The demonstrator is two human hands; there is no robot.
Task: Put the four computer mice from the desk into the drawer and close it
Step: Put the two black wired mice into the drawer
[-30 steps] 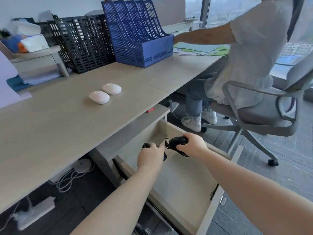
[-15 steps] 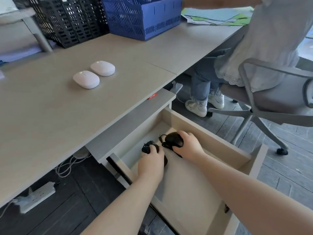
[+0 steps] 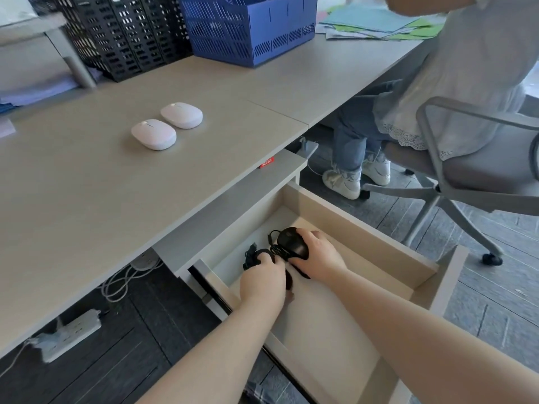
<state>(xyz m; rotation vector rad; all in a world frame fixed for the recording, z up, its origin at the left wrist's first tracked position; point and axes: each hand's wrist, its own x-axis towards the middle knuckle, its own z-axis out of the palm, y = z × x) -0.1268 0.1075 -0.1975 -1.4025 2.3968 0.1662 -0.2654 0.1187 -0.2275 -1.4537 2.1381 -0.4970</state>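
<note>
The drawer (image 3: 367,228) under the desk is pulled open. Inside it, at the back left, my right hand (image 3: 319,255) grips a black wired mouse (image 3: 291,242) that rests on the drawer floor. Beside it my left hand (image 3: 262,282) covers a second black wired mouse (image 3: 258,256); only its front and bundled cable show. Two white mice lie side by side on the desk top: one nearer me (image 3: 153,134) and one behind it to the right (image 3: 181,115).
Black (image 3: 122,33) and blue (image 3: 248,27) file racks stand at the back of the desk (image 3: 87,199). A person sits on a grey office chair (image 3: 478,170) to the right, close to the drawer. A power strip (image 3: 70,333) and cables lie on the floor under the desk.
Both hands have lowered the two black mice from above the drawer down onto its floor at the back left. The view has tilted further down.
</note>
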